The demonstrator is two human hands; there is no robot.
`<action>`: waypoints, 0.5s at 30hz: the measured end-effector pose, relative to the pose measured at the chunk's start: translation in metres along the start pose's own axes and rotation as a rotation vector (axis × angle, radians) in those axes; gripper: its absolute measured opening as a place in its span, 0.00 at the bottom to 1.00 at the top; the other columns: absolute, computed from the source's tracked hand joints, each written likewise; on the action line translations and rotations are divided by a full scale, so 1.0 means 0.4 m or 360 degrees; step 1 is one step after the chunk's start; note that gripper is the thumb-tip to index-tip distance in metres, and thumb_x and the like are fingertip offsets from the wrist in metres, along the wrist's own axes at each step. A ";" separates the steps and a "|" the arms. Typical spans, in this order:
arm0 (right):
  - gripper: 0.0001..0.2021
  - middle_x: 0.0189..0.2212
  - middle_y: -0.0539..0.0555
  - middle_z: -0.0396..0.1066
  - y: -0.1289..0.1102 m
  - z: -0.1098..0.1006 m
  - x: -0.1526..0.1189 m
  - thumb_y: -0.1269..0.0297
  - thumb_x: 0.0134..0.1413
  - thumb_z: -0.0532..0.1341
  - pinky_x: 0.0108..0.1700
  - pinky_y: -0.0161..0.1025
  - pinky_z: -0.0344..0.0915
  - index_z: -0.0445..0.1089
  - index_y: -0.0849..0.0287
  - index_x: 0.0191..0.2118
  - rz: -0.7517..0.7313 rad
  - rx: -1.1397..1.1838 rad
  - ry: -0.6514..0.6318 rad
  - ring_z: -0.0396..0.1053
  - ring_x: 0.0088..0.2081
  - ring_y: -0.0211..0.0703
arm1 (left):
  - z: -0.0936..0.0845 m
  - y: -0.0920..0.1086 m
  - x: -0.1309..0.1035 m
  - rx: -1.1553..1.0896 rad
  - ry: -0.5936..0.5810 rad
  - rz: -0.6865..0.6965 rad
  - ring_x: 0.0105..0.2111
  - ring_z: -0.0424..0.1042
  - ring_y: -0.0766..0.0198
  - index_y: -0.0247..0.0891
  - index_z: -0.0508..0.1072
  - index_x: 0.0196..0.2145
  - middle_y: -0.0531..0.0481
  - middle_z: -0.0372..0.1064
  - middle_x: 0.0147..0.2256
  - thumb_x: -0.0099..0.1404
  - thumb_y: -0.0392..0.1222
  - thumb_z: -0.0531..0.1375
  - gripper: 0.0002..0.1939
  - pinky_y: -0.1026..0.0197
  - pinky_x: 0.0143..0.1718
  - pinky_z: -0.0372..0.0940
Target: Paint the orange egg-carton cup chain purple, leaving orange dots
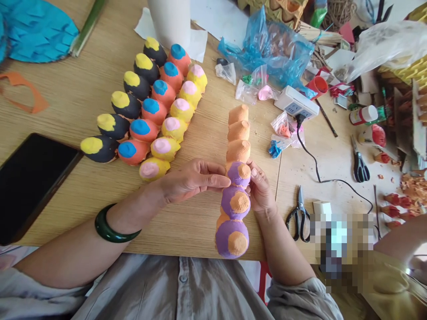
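Between my two hands is a strip of egg carton (238, 151) with a row of orange cups. Its three nearer cups are coated in purple around bare orange tips. My left hand (196, 180) grips the strip from the left, with thumb and fingertips at the third purple cup. From the right, my right hand (262, 189) pinches the same part, some of its fingers hidden behind the strip. To the left stand three finished-looking rows: black cups with yellow tips (125, 104), orange cups with blue tips (155, 106), and yellow cups with pink tips (182, 109).
A black phone (36, 178) lies at the left. On the right are a power strip (295, 104) with a cord, pruning shears (300, 215), scissors (359, 162) and small bags of clay (283, 126). A blue plastic bag (276, 53) sits behind. Another person's arm (400, 240) shows lower right.
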State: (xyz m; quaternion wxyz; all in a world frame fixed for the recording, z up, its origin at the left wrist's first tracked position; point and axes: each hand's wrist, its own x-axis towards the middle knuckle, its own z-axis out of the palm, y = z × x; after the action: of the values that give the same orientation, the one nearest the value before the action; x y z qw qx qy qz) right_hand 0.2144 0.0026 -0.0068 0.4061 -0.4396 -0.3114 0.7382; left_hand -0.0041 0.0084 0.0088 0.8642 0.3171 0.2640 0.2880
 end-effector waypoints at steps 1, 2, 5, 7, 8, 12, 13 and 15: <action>0.27 0.21 0.37 0.59 0.000 0.000 0.000 0.39 0.46 0.81 0.18 0.30 0.41 0.74 0.50 0.41 -0.0012 0.0009 -0.0010 0.43 0.17 0.29 | 0.001 -0.003 0.002 -0.0004 0.0045 -0.0004 0.43 0.82 0.57 0.41 0.89 0.36 0.48 0.86 0.38 0.59 0.56 0.82 0.17 0.56 0.51 0.75; 0.27 0.21 0.37 0.59 -0.001 0.000 0.000 0.40 0.46 0.82 0.18 0.30 0.41 0.74 0.51 0.42 -0.0019 0.0019 -0.0021 0.43 0.17 0.29 | 0.003 -0.007 0.004 0.0003 0.0104 -0.0010 0.41 0.82 0.58 0.42 0.89 0.36 0.49 0.87 0.38 0.57 0.55 0.83 0.17 0.56 0.50 0.75; 0.29 0.23 0.38 0.64 -0.003 0.002 -0.001 0.43 0.45 0.84 0.17 0.30 0.42 0.75 0.50 0.46 -0.0021 0.0042 -0.0063 0.47 0.17 0.29 | 0.010 -0.015 0.007 0.0084 0.0249 0.0022 0.40 0.82 0.58 0.43 0.89 0.35 0.50 0.87 0.38 0.58 0.51 0.82 0.13 0.57 0.49 0.75; 0.28 0.23 0.39 0.67 -0.005 0.000 -0.002 0.45 0.45 0.84 0.17 0.29 0.42 0.76 0.49 0.47 -0.0023 0.0055 -0.0108 0.49 0.17 0.30 | 0.014 -0.013 0.005 0.0147 0.0236 0.0068 0.40 0.83 0.58 0.42 0.89 0.34 0.50 0.87 0.38 0.61 0.49 0.81 0.11 0.57 0.49 0.75; 0.28 0.24 0.39 0.67 -0.005 -0.002 -0.002 0.45 0.46 0.84 0.17 0.29 0.42 0.76 0.48 0.47 -0.0025 0.0063 -0.0135 0.50 0.17 0.30 | 0.015 -0.010 0.003 0.0171 0.0215 0.0092 0.41 0.83 0.58 0.41 0.88 0.33 0.50 0.87 0.38 0.62 0.49 0.80 0.10 0.57 0.49 0.75; 0.24 0.24 0.41 0.69 -0.012 -0.017 -0.002 0.49 0.48 0.84 0.17 0.29 0.42 0.80 0.47 0.48 -0.0083 0.0082 -0.0213 0.49 0.17 0.30 | 0.012 0.004 -0.005 0.0277 0.0117 0.0116 0.40 0.82 0.59 0.38 0.87 0.34 0.47 0.87 0.38 0.62 0.47 0.80 0.12 0.58 0.48 0.74; 0.24 0.24 0.41 0.69 -0.015 -0.020 -0.003 0.50 0.48 0.84 0.17 0.29 0.42 0.81 0.47 0.49 -0.0114 0.0083 -0.0230 0.47 0.18 0.30 | 0.010 0.006 -0.006 0.0269 0.0036 0.0090 0.40 0.81 0.58 0.37 0.87 0.36 0.46 0.86 0.38 0.63 0.48 0.80 0.13 0.58 0.48 0.74; 0.22 0.24 0.41 0.71 -0.021 -0.026 -0.006 0.52 0.49 0.84 0.17 0.29 0.44 0.82 0.46 0.49 -0.0182 0.0081 -0.0264 0.45 0.18 0.30 | 0.009 0.005 -0.008 0.0181 -0.0185 0.0035 0.41 0.82 0.56 0.37 0.87 0.39 0.44 0.86 0.40 0.66 0.53 0.78 0.16 0.56 0.49 0.74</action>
State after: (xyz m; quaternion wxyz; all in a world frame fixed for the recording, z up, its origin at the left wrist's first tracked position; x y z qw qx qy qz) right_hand 0.2271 0.0055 -0.0035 0.4315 -0.3481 -0.3497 0.7552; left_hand -0.0047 0.0063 0.0135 0.8554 0.3848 0.2259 0.2632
